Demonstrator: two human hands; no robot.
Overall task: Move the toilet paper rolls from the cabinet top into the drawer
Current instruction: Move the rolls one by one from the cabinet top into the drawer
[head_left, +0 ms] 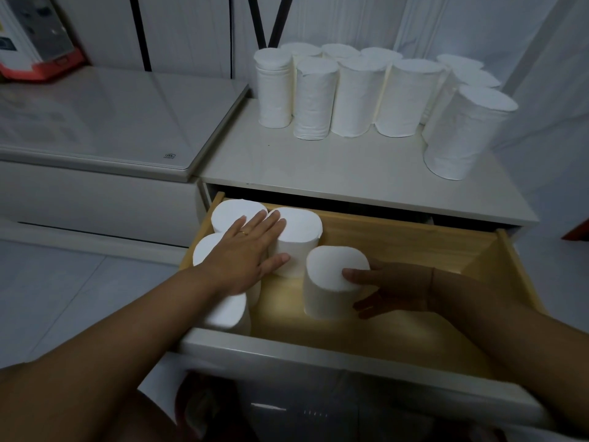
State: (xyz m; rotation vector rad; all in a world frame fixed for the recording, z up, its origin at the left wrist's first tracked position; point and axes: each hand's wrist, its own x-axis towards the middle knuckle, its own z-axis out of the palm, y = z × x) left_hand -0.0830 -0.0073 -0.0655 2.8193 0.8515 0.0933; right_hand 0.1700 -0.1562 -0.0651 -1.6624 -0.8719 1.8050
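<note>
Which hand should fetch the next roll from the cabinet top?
Probably the left hand: it only rests flat on the packed rolls, while the right hand grips the roll being placed.

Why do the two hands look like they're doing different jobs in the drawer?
The left hand lies flat, palm down, across the tops of the rolls packed at the drawer's left end; the right hand is curled around the side of one separate roll. The left hand wears a ring; none shows on the right. The left hand is lit brighter; the right sits in shadow. Both are inside the open drawer, touching upright white rolls.
</note>
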